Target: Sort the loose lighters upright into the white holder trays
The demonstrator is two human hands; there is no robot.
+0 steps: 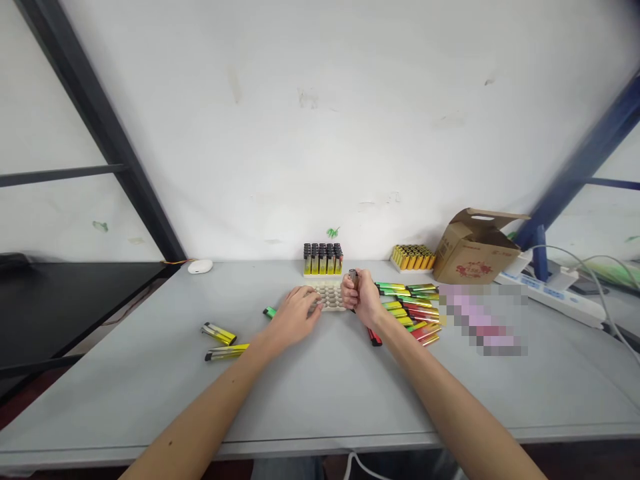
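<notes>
1. While two yellow lighters (219,333) lie on the counter (320,393), the left hand (294,313) rests right of them, loosely open, fingers at the white tray (331,294).
2. Behind that tray, black-topped lighters (323,260) stand in rows.
3. The right hand (362,297) is closed around an upright lighter (353,276) by the tray's right end.
4. Farther right, loose coloured lighters (419,311) lie near the cardboard box (473,253).

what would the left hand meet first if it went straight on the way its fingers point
Likely the pale tray with holes, at the fingertips of the left hand; whether they touch it is unclear.
</notes>
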